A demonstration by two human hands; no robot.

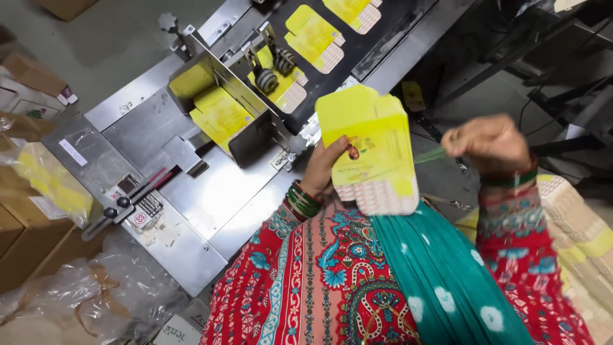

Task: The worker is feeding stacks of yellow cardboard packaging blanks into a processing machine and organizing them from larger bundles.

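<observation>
Nearest the lens: red patterned garment [300, 287] with teal dotted scarf [440, 281] draped across it, filling the lower middle of the view.

Far left: brown cardboard boxes [19, 243], crumpled clear plastic [57, 294], a bag of yellow pieces [51, 182].

Left of centre: steel machine table [211, 191], slanted in view. Metal hopper [217, 96] on it, loaded with flat yellow cartons [220, 115]. Beyond it, two ribbed rollers [274, 70] over a black belt [332, 64] carrying more yellow blanks [313, 35].

Centre: left hand [325, 166], green bangles at wrist, clenched around the lower left edge of a stack of flat yellow cartons [373, 150]. Stack held upright in the air, just right of the hopper, above the lap, off the table.

Right: right hand [488, 144] closed, pinching a thin green band [429, 155] stretched from the stack's right edge. Further stacks of flattened cartons [581, 236] at far right, beside the right sleeve.
</observation>
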